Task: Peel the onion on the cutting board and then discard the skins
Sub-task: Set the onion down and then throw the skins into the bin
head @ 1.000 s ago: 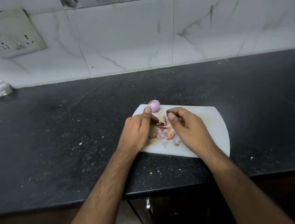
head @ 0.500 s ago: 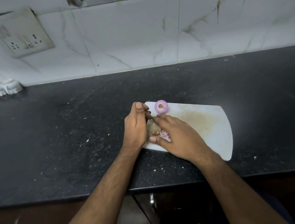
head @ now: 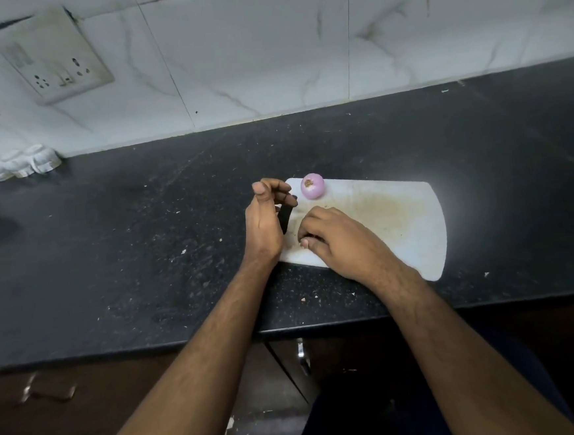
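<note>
here, item by item:

onion (head: 313,186): peeled, pale purple, root end up, on the far left corner of the board (head: 395,215); just beyond and to the right of the left hand's fingertips, apart from them; beyond the right hand, not touched by either hand

left hand (head: 266,220): set on edge at the board's left rim, thumb up, fingers (head: 282,197) curled inward toward the right hand; the cupped side faces away from the camera, so whether it holds anything cannot be told; a dark slot-shaped patch, perhaps the board's handle cut-out or a shadow, shows just right of its palm

right hand (head: 335,239): palm down on the near left part of the board, just right of the left hand, fingers curled under and the tips pressed to the surface; a small pale scrap shows at the tips, too small to name; whether skins are gathered beneath cannot be told

board: white, rounded on its right end, stained brown in the middle, to the right of the right hand; lies on the counter (head: 143,245)

counter: black, speckled, crumbs scattered left of and nearer than both hands

wall (head: 265,47): white marbled tile, beyond the hands

socket plate (head: 50,61): on the wall, far left of the left hand

white lump (head: 17,164): at the counter's back edge, far left; nature unclear
</note>
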A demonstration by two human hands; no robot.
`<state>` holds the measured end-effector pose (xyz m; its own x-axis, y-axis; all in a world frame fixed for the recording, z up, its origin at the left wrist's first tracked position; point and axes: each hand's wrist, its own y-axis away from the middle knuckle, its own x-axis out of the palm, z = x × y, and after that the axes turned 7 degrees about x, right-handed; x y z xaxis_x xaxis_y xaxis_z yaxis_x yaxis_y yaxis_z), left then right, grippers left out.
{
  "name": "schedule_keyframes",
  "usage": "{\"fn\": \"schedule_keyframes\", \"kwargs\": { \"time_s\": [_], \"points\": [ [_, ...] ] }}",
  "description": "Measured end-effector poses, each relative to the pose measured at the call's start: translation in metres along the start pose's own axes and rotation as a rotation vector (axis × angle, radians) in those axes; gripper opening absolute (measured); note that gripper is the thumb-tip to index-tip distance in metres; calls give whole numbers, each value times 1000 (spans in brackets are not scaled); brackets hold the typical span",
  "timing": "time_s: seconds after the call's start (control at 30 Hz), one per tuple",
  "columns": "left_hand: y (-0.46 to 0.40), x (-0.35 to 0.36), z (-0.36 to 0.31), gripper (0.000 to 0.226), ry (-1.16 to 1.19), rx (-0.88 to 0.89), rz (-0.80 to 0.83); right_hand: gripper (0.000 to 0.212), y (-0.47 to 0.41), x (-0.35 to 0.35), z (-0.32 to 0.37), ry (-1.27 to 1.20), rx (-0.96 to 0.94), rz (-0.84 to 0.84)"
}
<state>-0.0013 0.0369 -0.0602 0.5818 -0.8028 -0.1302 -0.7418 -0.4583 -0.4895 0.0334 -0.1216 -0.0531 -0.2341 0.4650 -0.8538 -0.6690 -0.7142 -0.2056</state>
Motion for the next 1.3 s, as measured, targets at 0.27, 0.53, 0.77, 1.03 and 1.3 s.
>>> {"fn": "schedule_keyframes", "kwargs": {
  "time_s": [0.27,0.53,0.77,1.03,1.3],
  "points": [
    [2,5,2,66,-145,9,77,13,14,-11,-21,-1,190,-150],
    [7,4,4,67,-265,24,101,19,10,-21,-24,-43,176,40],
    [7,8,-2,68,-475,188,223,15,18,-36,-48,-956,496,-326],
    [27,33,-20,74,-759,566,737,19,12,-41,-65,-1517,630,-356],
    [61,70,-36,81,-927,408,893,14,11,-41,-65,-1469,641,-483]
  ]
}}
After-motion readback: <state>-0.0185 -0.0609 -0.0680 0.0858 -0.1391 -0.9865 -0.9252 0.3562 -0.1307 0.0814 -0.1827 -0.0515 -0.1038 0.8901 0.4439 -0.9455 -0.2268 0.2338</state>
